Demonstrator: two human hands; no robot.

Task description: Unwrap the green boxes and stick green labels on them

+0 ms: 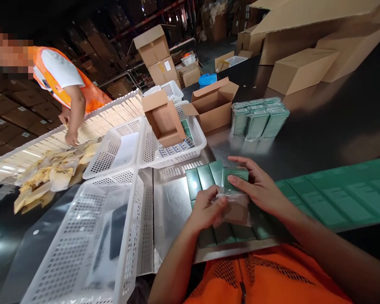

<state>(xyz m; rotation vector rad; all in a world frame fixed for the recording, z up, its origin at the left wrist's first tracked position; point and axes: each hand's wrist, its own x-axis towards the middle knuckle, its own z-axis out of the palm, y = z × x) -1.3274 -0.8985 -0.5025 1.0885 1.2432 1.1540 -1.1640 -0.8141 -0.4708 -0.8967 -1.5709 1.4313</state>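
Your left hand (205, 209) pinches the clear plastic wrap (232, 207), fingers closed on its left edge. Your right hand (256, 185) lies half-open over the green box (237, 173), fingertips on its top; whether it actually grips, can't tell. Wrap sits between both hands, just below the right one. Row of green boxes (205, 177) directly under and ahead of your hands. White basket (82, 236) well left of the left hand.

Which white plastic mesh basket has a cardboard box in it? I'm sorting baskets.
The far right white plastic mesh basket, holding a tilted open brown cardboard box; the other baskets hold none.
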